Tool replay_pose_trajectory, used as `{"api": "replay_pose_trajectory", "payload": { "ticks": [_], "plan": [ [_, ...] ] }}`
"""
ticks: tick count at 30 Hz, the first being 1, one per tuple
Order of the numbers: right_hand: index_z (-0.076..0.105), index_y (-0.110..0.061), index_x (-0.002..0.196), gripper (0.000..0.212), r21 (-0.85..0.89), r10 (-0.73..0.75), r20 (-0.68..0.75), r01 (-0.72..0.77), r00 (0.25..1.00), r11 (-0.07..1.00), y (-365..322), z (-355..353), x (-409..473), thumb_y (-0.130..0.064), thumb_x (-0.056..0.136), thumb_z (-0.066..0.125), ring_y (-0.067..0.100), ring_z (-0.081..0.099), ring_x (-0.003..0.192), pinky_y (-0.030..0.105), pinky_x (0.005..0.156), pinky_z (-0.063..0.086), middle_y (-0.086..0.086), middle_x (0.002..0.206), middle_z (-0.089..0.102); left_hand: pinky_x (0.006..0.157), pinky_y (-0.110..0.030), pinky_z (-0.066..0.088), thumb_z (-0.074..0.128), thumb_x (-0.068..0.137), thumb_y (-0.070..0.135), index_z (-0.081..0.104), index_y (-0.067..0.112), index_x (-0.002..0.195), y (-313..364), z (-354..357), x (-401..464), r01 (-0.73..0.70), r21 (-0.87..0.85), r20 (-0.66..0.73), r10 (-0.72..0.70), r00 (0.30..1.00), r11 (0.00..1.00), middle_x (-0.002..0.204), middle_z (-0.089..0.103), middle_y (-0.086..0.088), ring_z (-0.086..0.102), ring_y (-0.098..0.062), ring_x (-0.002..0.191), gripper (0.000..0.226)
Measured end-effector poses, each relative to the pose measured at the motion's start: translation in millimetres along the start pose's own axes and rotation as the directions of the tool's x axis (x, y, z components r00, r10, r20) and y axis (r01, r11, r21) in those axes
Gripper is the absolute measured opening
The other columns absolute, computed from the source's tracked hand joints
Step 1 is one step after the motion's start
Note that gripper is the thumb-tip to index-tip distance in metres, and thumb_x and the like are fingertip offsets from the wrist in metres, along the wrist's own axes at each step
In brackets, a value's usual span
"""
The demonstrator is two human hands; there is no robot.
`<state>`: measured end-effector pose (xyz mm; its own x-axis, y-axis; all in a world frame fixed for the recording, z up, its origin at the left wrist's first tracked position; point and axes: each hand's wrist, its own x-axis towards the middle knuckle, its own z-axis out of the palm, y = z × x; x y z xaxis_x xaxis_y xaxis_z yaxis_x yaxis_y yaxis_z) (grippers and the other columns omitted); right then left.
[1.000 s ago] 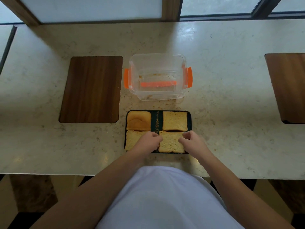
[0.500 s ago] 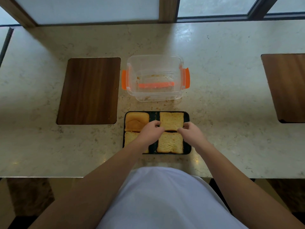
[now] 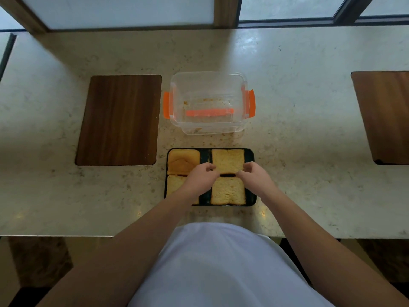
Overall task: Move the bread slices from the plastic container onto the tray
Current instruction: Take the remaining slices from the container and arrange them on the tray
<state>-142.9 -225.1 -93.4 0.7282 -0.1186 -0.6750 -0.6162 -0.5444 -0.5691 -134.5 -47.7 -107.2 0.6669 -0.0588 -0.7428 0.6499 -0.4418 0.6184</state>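
A black tray [image 3: 254, 200] lies near the counter's front edge with several bread slices flat on it. The far-left slice [image 3: 182, 161] is browner; the far-right slice [image 3: 228, 159] and near-right slice [image 3: 228, 191] are pale yellow. My left arm partly covers the near-left slice [image 3: 173, 185]. My left hand [image 3: 202, 177] pinches the near left corner of the far-right slice, and my right hand [image 3: 254, 177] pinches its near right corner. Just behind the tray stands the clear plastic container [image 3: 177, 122] with orange latches, holding only crumbs.
A dark wooden board [image 3: 119, 119] lies left of the container, and another [image 3: 385, 116] sits at the right edge of view. The pale stone counter [image 3: 298, 140] runs back to a window frame. Crumbs are scattered between container and tray.
Both hands moved away from me, from the far corners of the near-right slice to the near corners of the far-right slice. The slices look more squarely spaced.
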Motion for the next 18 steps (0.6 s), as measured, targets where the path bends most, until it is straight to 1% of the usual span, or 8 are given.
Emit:
{"api": "replay_pose_trajectory", "payload": {
  "ticks": [1,2,5,11,13,15,17,18],
  "plan": [
    [0.042,-0.01,0.146,0.057,0.004,0.001,-0.002,-0.001,1.0,1.0,1,-1,0,-0.027,0.094,0.059,0.022,0.054,0.122,0.038,0.097,0.049,0.008,0.142,0.054,0.084,-0.039,0.057,0.055,0.09,0.031,0.054,0.022,0.133,1,1,0,0.003,-0.01,0.007,-0.003,1.0,1.0,0.101,0.061,0.008,0.062,-0.014,0.091,0.044],
    [0.043,-0.01,0.146,0.056,0.009,0.007,-0.006,-0.006,1.0,1.0,2,-2,0,-0.026,0.094,0.059,0.023,0.054,0.123,0.04,0.099,0.049,0.008,0.142,0.054,0.082,-0.037,0.057,0.054,0.09,0.031,0.055,0.022,0.131,3,3,-1,0.006,-0.02,0.015,-0.006,1.0,1.0,0.098,0.061,0.009,0.062,-0.013,0.09,0.042],
    [0.048,-0.011,0.142,0.052,0.015,0.028,-0.015,-0.028,1.0,1.0,5,-7,1,-0.027,0.094,0.059,0.023,0.055,0.122,0.046,0.102,0.05,0.007,0.139,0.056,0.075,-0.03,0.055,0.054,0.091,0.029,0.059,0.022,0.127,6,6,-1,0.009,-0.054,0.035,-0.007,0.999,0.998,0.1,0.059,0.01,0.06,-0.012,0.092,0.038],
    [0.053,-0.011,0.137,0.045,0.016,0.029,-0.024,-0.029,0.999,0.999,8,-9,1,-0.026,0.094,0.058,0.021,0.057,0.116,0.044,0.098,0.052,0.006,0.132,0.059,0.069,-0.026,0.053,0.053,0.09,0.029,0.06,0.023,0.125,12,10,-2,0.012,-0.064,0.053,-0.008,0.999,0.998,0.099,0.057,0.011,0.059,-0.01,0.091,0.037],
    [0.054,-0.011,0.136,0.045,0.014,0.032,-0.024,-0.032,0.999,0.999,8,-9,2,-0.026,0.094,0.059,0.021,0.057,0.114,0.042,0.095,0.053,0.007,0.132,0.06,0.069,-0.026,0.053,0.053,0.089,0.029,0.06,0.023,0.125,14,11,-2,0.011,-0.071,0.057,-0.007,0.998,0.997,0.1,0.056,0.013,0.058,-0.009,0.092,0.037],
    [0.054,-0.01,0.136,0.045,-0.001,0.034,-0.026,-0.034,0.999,0.999,8,-9,2,-0.026,0.094,0.059,0.021,0.057,0.114,0.039,0.094,0.052,0.008,0.132,0.059,0.07,-0.027,0.053,0.054,0.089,0.029,0.06,0.024,0.123,14,9,-2,0.011,-0.071,0.06,-0.007,0.998,0.997,0.102,0.057,0.011,0.058,-0.01,0.094,0.035],
    [0.054,-0.009,0.134,0.045,-0.07,-0.001,-0.08,-0.005,0.997,0.998,7,-8,2,-0.024,0.092,0.058,0.023,0.055,0.117,0.039,0.095,0.05,0.01,0.134,0.056,0.07,-0.028,0.054,0.054,0.09,0.03,0.06,0.025,0.12,11,5,-5,-0.016,-0.052,0.027,0.018,0.999,0.999,0.103,0.059,0.009,0.059,-0.011,0.093,0.031],
    [0.055,-0.009,0.133,0.044,-0.101,-0.039,-0.119,0.027,0.992,0.995,5,-5,2,-0.023,0.091,0.057,0.024,0.054,0.117,0.04,0.095,0.049,0.011,0.136,0.053,0.069,-0.028,0.053,0.053,0.09,0.03,0.06,0.025,0.119,8,0,-6,-0.054,-0.026,-0.022,0.053,0.998,0.998,0.104,0.06,0.009,0.059,-0.009,0.091,0.03]
  ]
}}
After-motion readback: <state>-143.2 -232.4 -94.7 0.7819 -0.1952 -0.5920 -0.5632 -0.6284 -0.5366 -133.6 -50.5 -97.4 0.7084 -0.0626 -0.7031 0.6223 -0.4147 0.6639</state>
